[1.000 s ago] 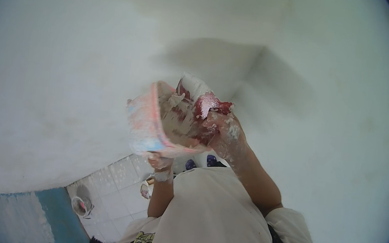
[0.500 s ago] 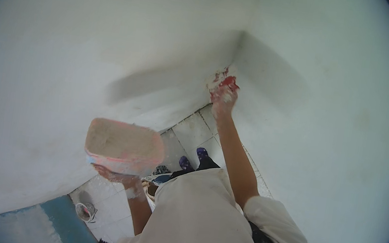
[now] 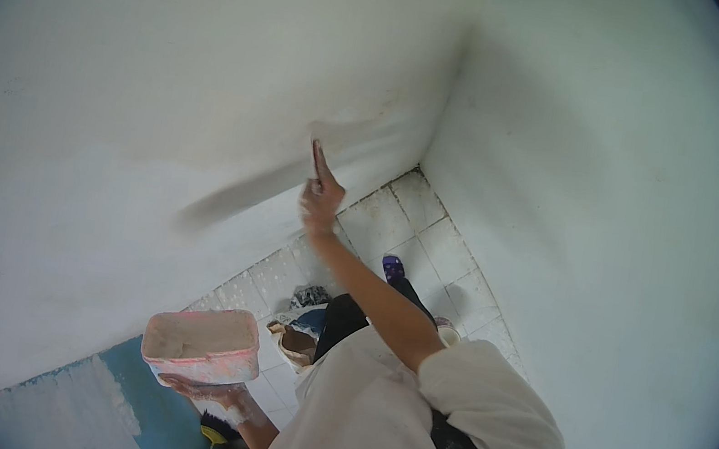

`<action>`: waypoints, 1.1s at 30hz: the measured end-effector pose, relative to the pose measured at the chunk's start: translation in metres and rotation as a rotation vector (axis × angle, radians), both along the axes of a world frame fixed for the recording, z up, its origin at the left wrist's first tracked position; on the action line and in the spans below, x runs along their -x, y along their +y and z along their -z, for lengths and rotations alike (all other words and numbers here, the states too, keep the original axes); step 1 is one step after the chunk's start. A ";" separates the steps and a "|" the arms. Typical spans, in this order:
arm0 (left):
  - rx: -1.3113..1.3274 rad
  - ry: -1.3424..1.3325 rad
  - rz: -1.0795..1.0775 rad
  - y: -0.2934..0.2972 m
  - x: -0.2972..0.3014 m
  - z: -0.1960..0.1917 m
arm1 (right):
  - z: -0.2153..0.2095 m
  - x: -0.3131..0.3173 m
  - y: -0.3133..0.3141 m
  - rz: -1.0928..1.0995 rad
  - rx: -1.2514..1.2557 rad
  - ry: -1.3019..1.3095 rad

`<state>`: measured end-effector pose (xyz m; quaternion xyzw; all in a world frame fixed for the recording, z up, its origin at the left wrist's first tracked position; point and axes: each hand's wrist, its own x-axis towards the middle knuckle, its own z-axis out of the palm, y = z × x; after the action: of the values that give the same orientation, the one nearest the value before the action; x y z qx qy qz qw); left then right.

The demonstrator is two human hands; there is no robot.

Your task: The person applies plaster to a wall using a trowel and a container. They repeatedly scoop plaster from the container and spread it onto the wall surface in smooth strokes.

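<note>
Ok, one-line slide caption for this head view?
Right hand presses a putty knife to the white wall; left hand holds a pink tub.

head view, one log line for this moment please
right hand: presses putty knife on white wall | left hand: holds pink tub from below | grey wet streak on wall

This is a bare room under renovation, seen at the wall corner [image 3: 435, 134] where two white plastered walls meet. Left of that corner, a darker streak of wet plaster [image 3: 273, 185] crosses the wall. Below the corner lies a tiled floor [image 3: 418, 233], dusty and splashed white. Farther down-left from the corner, the wall's base [image 3: 86, 407] is blue, partly covered with white.
</note>
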<state>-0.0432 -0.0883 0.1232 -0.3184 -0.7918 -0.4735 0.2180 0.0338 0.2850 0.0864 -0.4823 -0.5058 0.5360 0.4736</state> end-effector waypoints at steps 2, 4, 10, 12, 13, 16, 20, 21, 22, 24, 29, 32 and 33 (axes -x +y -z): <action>0.002 0.000 0.016 0.012 0.003 0.000 | 0.078 -0.020 0.026 0.180 0.088 0.198; 0.000 -0.007 -0.009 0.004 -0.004 0.003 | 0.085 -0.044 0.065 0.478 0.304 0.802; 0.003 -0.009 0.011 0.010 -0.008 0.015 | 0.060 -0.066 0.141 0.570 0.371 0.682; 0.015 -0.009 0.027 0.017 -0.008 0.021 | 0.058 -0.050 0.115 0.533 0.222 0.531; 0.021 -0.007 0.036 0.021 -0.007 0.026 | 0.048 -0.043 0.096 0.464 0.249 0.588; 0.036 0.004 0.054 0.034 -0.007 0.041 | 0.004 -0.038 0.048 0.235 0.041 0.174; 0.068 0.029 0.054 0.049 -0.009 0.065 | 0.105 -0.078 0.075 0.052 -0.096 0.146; 0.079 0.036 0.055 0.052 -0.010 0.073 | 0.134 -0.099 0.087 0.018 0.003 0.219; 0.092 0.047 0.062 0.055 -0.011 0.080 | 0.160 -0.107 0.111 0.132 0.006 0.212; 0.118 0.057 0.073 0.059 -0.015 0.094 | 0.211 -0.123 0.159 0.358 0.014 0.190; 0.218 0.123 0.137 0.075 -0.021 0.126 | 0.231 -0.074 0.222 0.644 -0.153 0.229; 0.083 0.105 0.311 0.067 -0.026 0.134 | 0.210 -0.048 0.161 0.364 0.212 0.168; 0.057 -0.034 0.232 0.059 -0.020 0.139 | 0.206 -0.050 0.135 0.242 0.125 -0.024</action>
<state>-0.0236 -0.0296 -0.0162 -0.4059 -0.7664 -0.4780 0.1391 0.0841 0.4199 -0.1196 -0.5748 -0.4150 0.4997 0.4978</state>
